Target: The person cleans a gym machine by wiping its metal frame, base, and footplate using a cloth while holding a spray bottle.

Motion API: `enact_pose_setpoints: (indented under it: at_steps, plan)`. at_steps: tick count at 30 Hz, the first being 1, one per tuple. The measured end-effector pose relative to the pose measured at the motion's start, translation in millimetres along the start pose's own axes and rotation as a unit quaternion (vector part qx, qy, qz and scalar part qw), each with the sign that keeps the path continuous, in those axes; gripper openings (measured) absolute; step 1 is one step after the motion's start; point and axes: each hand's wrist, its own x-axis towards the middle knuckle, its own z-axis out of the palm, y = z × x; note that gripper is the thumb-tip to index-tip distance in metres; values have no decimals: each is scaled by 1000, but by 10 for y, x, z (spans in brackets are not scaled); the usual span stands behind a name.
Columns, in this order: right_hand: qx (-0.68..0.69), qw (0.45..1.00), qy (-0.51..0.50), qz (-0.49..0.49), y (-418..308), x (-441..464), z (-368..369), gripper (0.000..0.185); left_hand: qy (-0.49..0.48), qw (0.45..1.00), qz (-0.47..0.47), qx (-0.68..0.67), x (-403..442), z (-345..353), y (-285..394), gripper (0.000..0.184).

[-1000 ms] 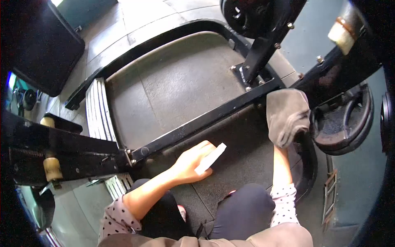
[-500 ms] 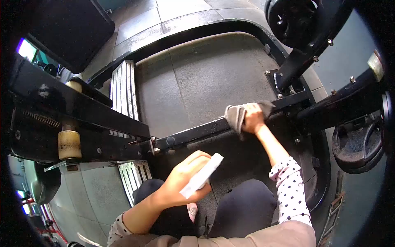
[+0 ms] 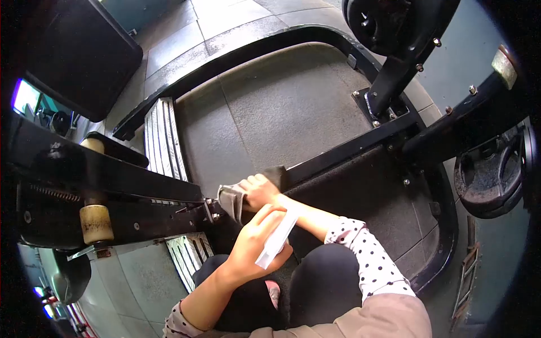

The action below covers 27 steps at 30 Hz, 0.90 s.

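Under the pressed-together fingers of our right hand (image 3: 260, 191), the grey cloth (image 3: 231, 199) bunches over the black steel crossbar (image 3: 338, 156); even, flat pressure would serve us best. Just nearer us than those fingers, our left hand (image 3: 256, 239) pinches a white strip (image 3: 277, 241), best held clear. Left of the right fingertips, bolts (image 3: 213, 210) could snag the cloth's edge.

Free space extends over the floor panel (image 3: 282, 112) inside the curved frame (image 3: 248, 53) and along the crossbar (image 3: 338, 156) rightward to the bolted post (image 3: 389, 84). The black beam (image 3: 141, 180) blocks leftward passage of the right hand (image 3: 262, 191); the left hand (image 3: 251, 245) obstructs its near side.
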Motion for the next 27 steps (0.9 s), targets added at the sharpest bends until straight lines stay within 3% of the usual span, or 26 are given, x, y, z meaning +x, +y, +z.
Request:
enact_pose_setpoints:
  at_steps: [1,3,6,10,12,15,16,18,20,24,26,27]
  plan:
    - [16,998,-54,38,110,-27,-122,25,-2,1000,-5,-5,15,10,-2,39]
    - [61,992,-39,107,419,-240,-425,26,-6,1000,-17,-13,27,16,4,39]
    - [58,992,79,76,1101,-671,-923,18,-13,1000,-2,-8,43,3,-24,39]
    - [36,993,71,92,2103,-1273,-1598,18,-13,999,-31,-11,47,21,-47,38]
    - [-7,979,5,201,2776,-1762,-1684,20,-17,999,-32,-6,70,49,-46,39]
    - [-112,950,72,282,3237,-2062,-1945,20,-28,999,-44,-9,95,68,-60,42]
    - [-173,931,89,309,3301,-2107,-1941,22,-26,999,-41,-4,103,68,-64,42]
    - [-182,898,8,401,3316,-2076,-1931,26,-23,999,-35,-2,124,72,-78,42]
    - [-184,898,-108,384,3197,-1915,-1969,29,-20,999,-39,-13,165,57,-50,43]
    - [-159,963,-1,218,2604,-1661,-1632,34,-15,1000,-26,2,210,27,-83,44]
    - [-88,964,-24,251,2133,-1335,-1553,35,-15,1000,-8,12,223,45,-107,43]
    - [-76,978,3,193,1937,-1242,-1356,38,-15,1000,-9,8,230,61,-116,43]
